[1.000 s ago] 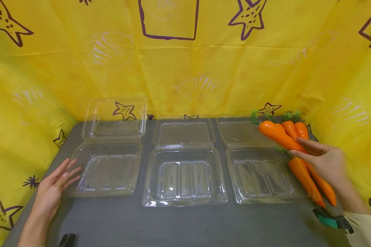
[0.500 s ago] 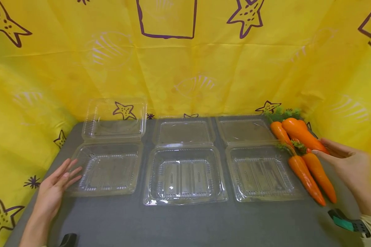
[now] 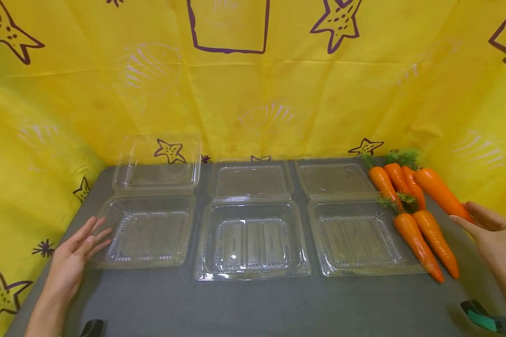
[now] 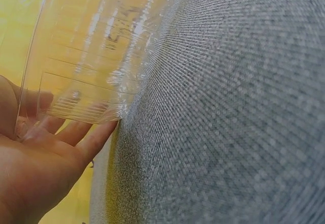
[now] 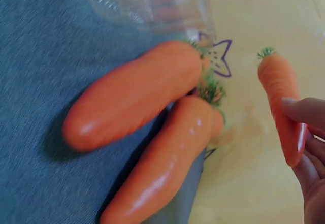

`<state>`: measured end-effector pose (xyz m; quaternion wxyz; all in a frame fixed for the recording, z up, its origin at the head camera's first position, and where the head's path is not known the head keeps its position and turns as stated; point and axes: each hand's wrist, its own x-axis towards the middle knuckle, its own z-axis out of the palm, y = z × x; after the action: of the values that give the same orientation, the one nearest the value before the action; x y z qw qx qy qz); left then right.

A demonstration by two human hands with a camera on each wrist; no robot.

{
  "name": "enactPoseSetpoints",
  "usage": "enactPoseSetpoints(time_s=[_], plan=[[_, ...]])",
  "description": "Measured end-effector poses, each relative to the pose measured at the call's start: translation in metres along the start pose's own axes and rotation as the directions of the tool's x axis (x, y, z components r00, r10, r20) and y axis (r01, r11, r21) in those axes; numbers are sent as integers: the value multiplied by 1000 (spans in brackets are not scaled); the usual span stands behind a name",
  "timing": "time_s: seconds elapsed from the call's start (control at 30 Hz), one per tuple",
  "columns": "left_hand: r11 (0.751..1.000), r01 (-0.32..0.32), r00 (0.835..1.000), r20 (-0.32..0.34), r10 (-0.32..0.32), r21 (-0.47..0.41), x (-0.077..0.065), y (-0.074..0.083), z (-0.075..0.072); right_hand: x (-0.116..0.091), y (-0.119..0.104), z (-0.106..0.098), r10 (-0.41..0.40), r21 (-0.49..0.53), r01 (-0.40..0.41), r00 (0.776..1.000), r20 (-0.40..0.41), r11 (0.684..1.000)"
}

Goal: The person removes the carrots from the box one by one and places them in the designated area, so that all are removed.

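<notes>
Fingers straight, my left hand [image 3: 73, 248] rests at the outer side of the left clear plastic clamshell container [image 3: 147, 236]; in the left wrist view the fingers [image 4: 96, 140] lie along its wall. My right hand [image 3: 499, 241] pinches the tapered end of an orange carrot [image 3: 444, 194] between thumb and fingers. That carrot is held up to the right of the other carrots, its thick, leafy end pointing away. Several carrots [image 3: 419, 245] with green tops lie at the table's right side, two in front and the others behind. Two large ones [image 5: 134, 94] fill the right wrist view.
A middle clamshell [image 3: 253, 243] and a right clamshell [image 3: 354, 243] stand in the row, lids [image 3: 253, 180] folded back, nothing in them. The front carrots lie against the right one's edge. Yellow patterned cloth [image 3: 253, 93] hangs behind and at both sides of the grey table [image 3: 253, 304].
My right hand has moved right with the carrot, from above the right container and the other carrots to beside them. The left hand has stayed in place.
</notes>
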<state>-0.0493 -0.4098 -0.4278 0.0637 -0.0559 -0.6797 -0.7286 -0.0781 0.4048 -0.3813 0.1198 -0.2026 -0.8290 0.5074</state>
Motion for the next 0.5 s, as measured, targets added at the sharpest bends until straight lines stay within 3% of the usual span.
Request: enactPoseSetpoints(time_s=[0.37,0.5], plan=[[999,9,1000,-5,-9,33,-1,0,1,-2,26,-14,96,82,-94,995,-24,992],[1000,3,1000,-8,-3,22,-3,0,1,-6,36,-17,106,43,-105,994,-21,994]])
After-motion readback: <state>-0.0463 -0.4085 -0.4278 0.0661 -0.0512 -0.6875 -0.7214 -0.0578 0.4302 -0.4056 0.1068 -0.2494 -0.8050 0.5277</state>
